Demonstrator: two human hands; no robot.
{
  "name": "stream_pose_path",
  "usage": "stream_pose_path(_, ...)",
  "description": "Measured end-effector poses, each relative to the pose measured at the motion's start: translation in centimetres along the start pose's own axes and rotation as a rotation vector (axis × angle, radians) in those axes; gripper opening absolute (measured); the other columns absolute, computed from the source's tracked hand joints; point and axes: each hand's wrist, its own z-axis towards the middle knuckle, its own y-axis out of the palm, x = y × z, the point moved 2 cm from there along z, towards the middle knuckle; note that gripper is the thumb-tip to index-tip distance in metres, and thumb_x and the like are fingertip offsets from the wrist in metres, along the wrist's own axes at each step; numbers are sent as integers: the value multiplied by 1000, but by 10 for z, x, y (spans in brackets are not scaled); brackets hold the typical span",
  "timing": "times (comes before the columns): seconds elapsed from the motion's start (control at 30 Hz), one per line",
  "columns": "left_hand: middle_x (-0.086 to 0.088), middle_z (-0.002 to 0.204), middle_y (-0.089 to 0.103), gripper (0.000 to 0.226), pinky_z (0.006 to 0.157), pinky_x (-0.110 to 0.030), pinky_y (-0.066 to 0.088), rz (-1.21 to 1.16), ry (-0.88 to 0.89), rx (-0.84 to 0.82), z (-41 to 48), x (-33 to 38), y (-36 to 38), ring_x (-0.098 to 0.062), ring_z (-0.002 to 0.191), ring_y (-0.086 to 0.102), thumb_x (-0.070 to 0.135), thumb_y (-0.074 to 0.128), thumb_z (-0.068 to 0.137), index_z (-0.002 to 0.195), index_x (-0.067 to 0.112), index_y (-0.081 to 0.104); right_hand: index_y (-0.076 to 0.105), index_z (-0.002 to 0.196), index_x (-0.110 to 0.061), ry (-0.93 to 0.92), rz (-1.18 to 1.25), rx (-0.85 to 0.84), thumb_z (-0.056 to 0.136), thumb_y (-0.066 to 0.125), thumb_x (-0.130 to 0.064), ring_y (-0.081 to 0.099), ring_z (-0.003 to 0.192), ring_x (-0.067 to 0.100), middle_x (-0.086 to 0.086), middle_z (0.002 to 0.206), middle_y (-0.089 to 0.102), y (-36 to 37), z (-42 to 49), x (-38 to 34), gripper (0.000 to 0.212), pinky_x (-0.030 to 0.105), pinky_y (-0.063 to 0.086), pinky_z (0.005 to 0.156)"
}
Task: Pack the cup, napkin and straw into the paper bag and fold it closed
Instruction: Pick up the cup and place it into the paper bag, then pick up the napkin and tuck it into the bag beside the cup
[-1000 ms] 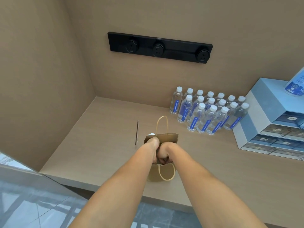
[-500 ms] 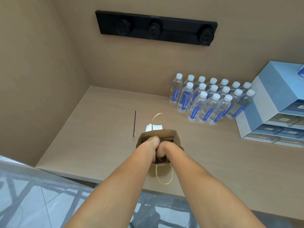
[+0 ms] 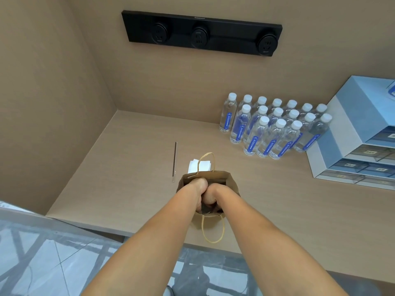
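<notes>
Both hands, left (image 3: 197, 189) and right (image 3: 210, 196), are curled shut inside the upright brown paper bag (image 3: 232, 184), probably seating the unseen cup. White folded napkin (image 3: 199, 165) and thin dark straw (image 3: 174, 160) lie just beyond, likely next to pack.

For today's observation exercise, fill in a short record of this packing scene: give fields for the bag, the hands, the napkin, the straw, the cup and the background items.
bag: brown paper bag standing open on the counter
hands: left hand and right hand both reaching into the bag's mouth
napkin: white napkin on the counter behind the bag
straw: straw lying on the counter, left of the bag
cup: not visible
background: water bottles, blue drawer unit, black socket strip
</notes>
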Motion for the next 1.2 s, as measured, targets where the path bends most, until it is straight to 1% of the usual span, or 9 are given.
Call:
stream_pose_path(0.1, -17, 115, 65, 34, 87, -52, 54, 85, 86, 0, -8, 10, -2, -38, 105, 62, 25, 42, 96, 117, 5, 59, 60, 87, -3, 40, -150, 47, 97, 49, -16, 54, 106, 27, 17, 122, 59, -7, -12, -4, 20, 40, 44, 100)
stream_pose_path(0.2, -19, 131, 57, 37, 101, -66, 39, 193, 154, 3, -25, 21, -5, -43, 119, 53, 21, 37, 96, 124, 5, 56, 58, 126, -9, 19, -120, 76, 96, 54, -26, 58, 120, 30, 13, 132, 59, -22, -25, -6, 35, 41, 47, 99)
stream_pose_path(0.33, -23, 108, 63, 35, 100, -67, 43, 388, 184, -42, -55, 37, -11, -40, 102, 59, 15, 33, 97, 108, -6, 59, 56, 119, -17, 28, -110, 117, 90, 55, -21, 66, 83, 28, 8, 91, 64, -44, -49, -2, 30, 33, 54, 63)
stream_pose_path(0.43, -28, 126, 56, 38, 92, -60, 52, 518, 221, 1, -79, 50, -20, -47, 124, 51, 12, 40, 98, 127, -9, 52, 54, 125, -7, 17, -102, 128, 88, 56, -22, 71, 92, 31, 13, 110, 67, -57, -67, -3, 40, 43, 60, 80)
stream_pose_path(0.5, -24, 123, 63, 38, 86, -53, 56, 595, 253, 36, -97, 55, -25, -45, 115, 61, 17, 39, 100, 125, -5, 57, 56, 126, -4, 4, -104, 136, 88, 58, -24, 71, 100, 32, 14, 118, 67, -64, -81, -4, 44, 45, 58, 91)
stream_pose_path(0.77, -14, 92, 72, 32, 58, -37, 60, 620, 512, 278, -137, 66, -46, -31, 78, 72, 14, 34, 97, 93, 5, 65, 58, 125, -5, -229, -5, 288, 94, 50, -18, 74, 92, 29, 7, 111, 71, -91, -128, 7, 35, 43, 61, 86)
stream_pose_path(0.9, -17, 98, 69, 27, 68, -38, 58, 588, 763, 417, -133, 68, -55, -34, 77, 70, 15, 37, 94, 96, 4, 62, 62, 114, -1, -257, 4, 354, 93, 43, -8, 75, 88, 33, 14, 102, 74, -103, -133, 16, 29, 44, 62, 81)
stream_pose_path(1.03, -14, 112, 63, 24, 82, -39, 51, 848, 997, 720, -121, 73, -61, -38, 97, 60, 16, 38, 90, 101, 16, 59, 66, 96, 1, -249, -112, 610, 86, 38, -5, 74, 72, 33, 17, 91, 74, -117, -117, 24, 30, 45, 63, 71)
stream_pose_path(1.2, -12, 116, 62, 23, 83, -37, 48, 938, 984, 681, -79, 94, -60, -36, 100, 58, 18, 41, 90, 101, 20, 60, 67, 95, -5, -268, -174, 756, 83, 41, -7, 68, 88, 37, 19, 102, 65, -141, -68, 24, 28, 43, 60, 79)
